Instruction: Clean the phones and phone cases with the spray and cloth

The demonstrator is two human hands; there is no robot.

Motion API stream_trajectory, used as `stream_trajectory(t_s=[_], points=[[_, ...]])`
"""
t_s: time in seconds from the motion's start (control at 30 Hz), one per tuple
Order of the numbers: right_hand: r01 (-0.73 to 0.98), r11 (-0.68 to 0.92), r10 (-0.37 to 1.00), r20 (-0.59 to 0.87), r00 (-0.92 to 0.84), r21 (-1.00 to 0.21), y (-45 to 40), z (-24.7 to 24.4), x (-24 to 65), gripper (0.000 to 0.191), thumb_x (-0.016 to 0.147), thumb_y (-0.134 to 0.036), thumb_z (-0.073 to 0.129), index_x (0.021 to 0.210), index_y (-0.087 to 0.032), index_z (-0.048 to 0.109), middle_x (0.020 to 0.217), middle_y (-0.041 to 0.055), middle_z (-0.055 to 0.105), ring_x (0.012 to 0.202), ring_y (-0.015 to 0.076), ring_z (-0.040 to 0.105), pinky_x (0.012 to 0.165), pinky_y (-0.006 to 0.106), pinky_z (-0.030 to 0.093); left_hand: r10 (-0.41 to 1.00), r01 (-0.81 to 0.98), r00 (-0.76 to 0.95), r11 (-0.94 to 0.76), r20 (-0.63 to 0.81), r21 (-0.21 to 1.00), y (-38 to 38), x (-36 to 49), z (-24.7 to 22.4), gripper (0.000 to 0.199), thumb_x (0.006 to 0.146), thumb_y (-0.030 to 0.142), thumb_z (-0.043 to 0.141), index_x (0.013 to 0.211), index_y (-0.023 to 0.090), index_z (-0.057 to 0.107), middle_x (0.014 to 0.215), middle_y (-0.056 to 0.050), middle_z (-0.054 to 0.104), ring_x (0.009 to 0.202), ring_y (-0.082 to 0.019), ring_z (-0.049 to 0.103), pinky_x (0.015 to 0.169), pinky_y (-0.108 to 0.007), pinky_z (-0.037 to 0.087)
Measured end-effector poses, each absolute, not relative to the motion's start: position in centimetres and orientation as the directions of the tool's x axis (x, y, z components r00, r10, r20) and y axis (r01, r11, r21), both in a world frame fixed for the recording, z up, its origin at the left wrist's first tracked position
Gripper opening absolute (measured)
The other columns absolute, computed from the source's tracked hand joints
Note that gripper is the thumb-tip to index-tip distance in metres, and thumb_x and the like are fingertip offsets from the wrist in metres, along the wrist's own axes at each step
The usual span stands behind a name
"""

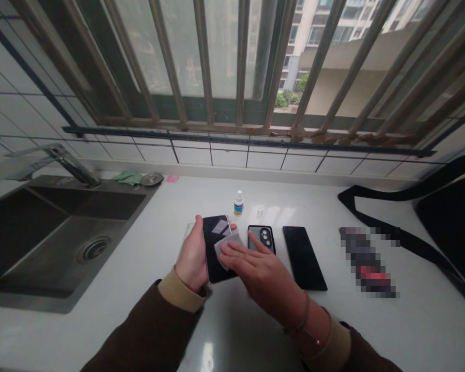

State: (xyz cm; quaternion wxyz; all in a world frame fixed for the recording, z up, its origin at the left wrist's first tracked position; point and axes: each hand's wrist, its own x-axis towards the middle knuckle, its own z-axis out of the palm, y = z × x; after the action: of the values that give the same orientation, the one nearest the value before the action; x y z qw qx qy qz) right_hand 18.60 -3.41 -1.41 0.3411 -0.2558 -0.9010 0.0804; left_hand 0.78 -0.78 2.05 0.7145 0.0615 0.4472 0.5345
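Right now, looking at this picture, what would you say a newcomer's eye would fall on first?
Probably the two hands mid-view: the left hand grips a black smartphone while the right hand presses a grey cloth onto its screen. Just beyond stand a small white-capped bottle, a phone lying lenses up and a second black phone. Rusty window bars span the top of the view.

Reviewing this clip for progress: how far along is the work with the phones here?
Looks done: the small white dropper bottle stands capped, set aside. In hand: the left hand holds a black glass smartphone while the right hand presses a grey cloth on its face. Still left: a second black smartphone and a dark camera-cutout phone case lie unheld.
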Motion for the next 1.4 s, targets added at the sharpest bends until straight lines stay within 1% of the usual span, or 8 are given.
stream_trajectory(t_s=[0.13,0.23,0.37,0.6,0.8,1.0,1.23,1.4], points=[[0.587,0.743,0.647,0.566,-0.511,-0.321,-3.0,-1.8,19.0,0.048,0.104,0.001,0.049,0.145,-0.019,0.063,0.153,0.0106,0.066,0.147,0.0237,0.059,0.136,0.059,0.022,0.781,-0.675,0.332,0.588,-0.528,0.446,-1.6,1.9,1.9,0.063,0.109,0.061,0.043,0.127,0.008,0.073,0.099,-0.02,0.082,0.085,-0.027,0.08,0.082,-0.038,0.065],[0.656,0.686,0.687,0.579,-0.439,-0.315,-2.7,-2.1,19.2,0.052,0.102,0.002,0.051,0.149,-0.018,0.061,0.154,0.0133,0.064,0.147,0.0276,0.059,0.134,0.063,0.028,0.735,-0.637,0.444,0.661,-0.513,0.396,-2.0,2.4,2.0,0.06,0.108,0.059,0.048,0.129,0.009,0.073,0.104,-0.019,0.082,0.095,-0.03,0.081,0.09,-0.04,0.064],[0.569,0.763,0.626,0.575,-0.527,-0.308,-2.8,-2.0,19.0,0.045,0.105,0.001,0.046,0.143,-0.016,0.064,0.152,0.011,0.067,0.149,0.024,0.057,0.133,0.057,0.035,0.777,-0.691,0.301,0.577,-0.554,0.434,-1.7,2.0,1.9,0.061,0.109,0.059,0.046,0.126,0.008,0.073,0.099,-0.019,0.081,0.086,-0.028,0.08,0.082,-0.039,0.065],[0.253,0.927,0.369,0.564,-0.739,-0.276,-4.5,-0.6,18.0,0.03,0.112,-0.014,0.052,0.136,-0.022,0.069,0.149,-0.0023,0.07,0.145,0.0128,0.06,0.135,0.036,0.032,0.812,-0.752,-0.082,0.33,-0.578,0.571,-0.4,0.1,2.2,0.061,0.111,0.059,0.031,0.114,0.013,0.071,0.085,-0.012,0.078,0.061,-0.022,0.073,0.06,-0.034,0.063],[0.358,0.889,0.458,0.585,-0.67,-0.286,-3.8,-0.9,18.7,0.04,0.109,-0.005,0.048,0.143,-0.02,0.066,0.148,0.0045,0.071,0.145,0.016,0.061,0.131,0.04,0.04,0.839,-0.78,-0.165,0.21,-0.518,0.589,-0.2,-0.6,3.0,0.064,0.112,0.057,0.028,0.114,0.01,0.072,0.091,-0.017,0.078,0.07,-0.023,0.075,0.067,-0.034,0.064],[0.439,0.85,0.522,0.588,-0.618,-0.292,-3.1,-1.7,18.9,0.045,0.105,0.001,0.045,0.142,-0.014,0.066,0.15,0.0111,0.069,0.151,0.0232,0.054,0.129,0.051,0.043,0.835,-0.745,0.084,0.414,-0.543,0.523,-0.9,0.1,2.8,0.063,0.11,0.062,0.035,0.126,0.013,0.071,0.095,-0.016,0.08,0.07,-0.024,0.075,0.067,-0.037,0.063],[0.523,0.793,0.592,0.599,-0.539,-0.313,-3.1,-1.8,18.8,0.047,0.107,-0.001,0.044,0.146,-0.016,0.063,0.152,0.0117,0.067,0.15,0.0238,0.056,0.13,0.055,0.042,0.727,-0.654,0.473,0.668,-0.497,0.355,-2.0,2.3,1.5,0.066,0.108,0.064,0.041,0.13,0.011,0.073,0.098,-0.017,0.081,0.095,-0.029,0.08,0.09,-0.039,0.063],[0.563,0.71,0.686,0.596,-0.418,-0.422,-3.1,-1.3,18.8,0.041,0.11,-0.007,0.044,0.143,-0.017,0.066,0.144,0.0123,0.073,0.141,0.0267,0.065,0.126,0.063,0.044,0.655,-0.459,0.533,0.756,-0.536,0.467,-3.1,2.5,1.1,0.065,0.102,0.069,0.055,0.133,0.015,0.073,0.084,-0.016,0.08,0.08,-0.031,0.08,0.072,-0.037,0.063]])
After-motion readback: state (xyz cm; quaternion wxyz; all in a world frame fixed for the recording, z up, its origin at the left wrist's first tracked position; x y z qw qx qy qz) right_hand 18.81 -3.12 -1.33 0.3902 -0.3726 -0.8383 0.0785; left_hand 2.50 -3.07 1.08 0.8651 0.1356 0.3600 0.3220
